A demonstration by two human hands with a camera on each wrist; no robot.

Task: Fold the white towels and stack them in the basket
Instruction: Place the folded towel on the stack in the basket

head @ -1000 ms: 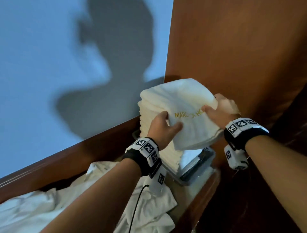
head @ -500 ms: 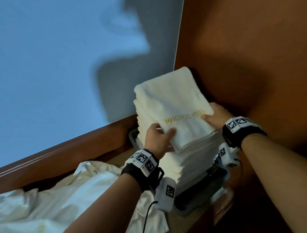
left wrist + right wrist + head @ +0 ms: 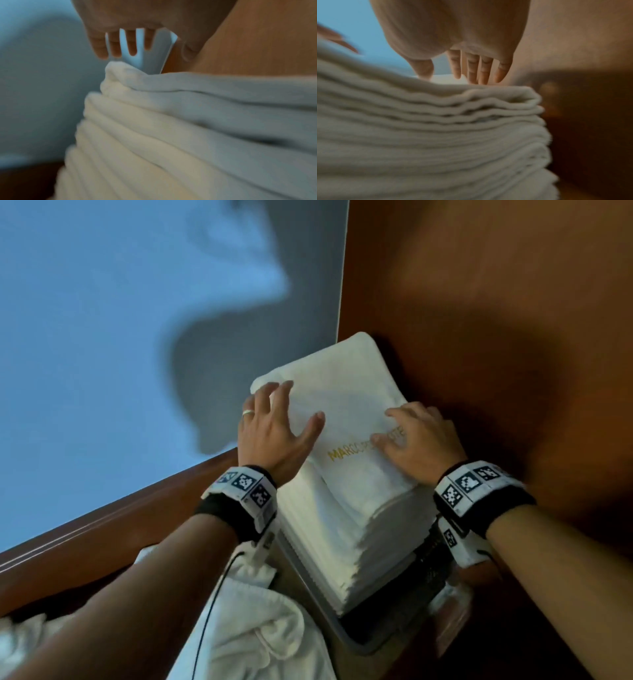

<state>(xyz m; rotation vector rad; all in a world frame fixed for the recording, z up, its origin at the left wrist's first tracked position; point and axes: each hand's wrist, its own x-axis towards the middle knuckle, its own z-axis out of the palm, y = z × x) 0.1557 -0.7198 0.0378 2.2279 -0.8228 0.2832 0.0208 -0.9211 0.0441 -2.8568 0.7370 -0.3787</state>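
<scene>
A tall stack of folded white towels [image 3: 346,508] stands in a dark mesh basket [image 3: 363,642] in the corner. The top towel [image 3: 342,398] carries gold lettering. My left hand [image 3: 274,426] lies on the top towel's left edge with fingers spread and straight. My right hand [image 3: 418,436] rests flat on its right side, over part of the lettering. In the left wrist view the left fingers [image 3: 130,44] hang straight above the stack [image 3: 188,128]. The right wrist view shows straight right fingers [image 3: 481,67] touching the top of the stack [image 3: 428,128].
A brown wooden panel [image 3: 496,320] rises right behind the stack, and a blue-grey wall [image 3: 120,337] stands to the left above a wooden ledge [image 3: 120,522]. Loose white towels [image 3: 260,631] lie crumpled at the lower left, beside the basket.
The top towel, held in both hands a second ago, now lies on the stack. Both hands have let go and lie flat on it, the left one further up.
</scene>
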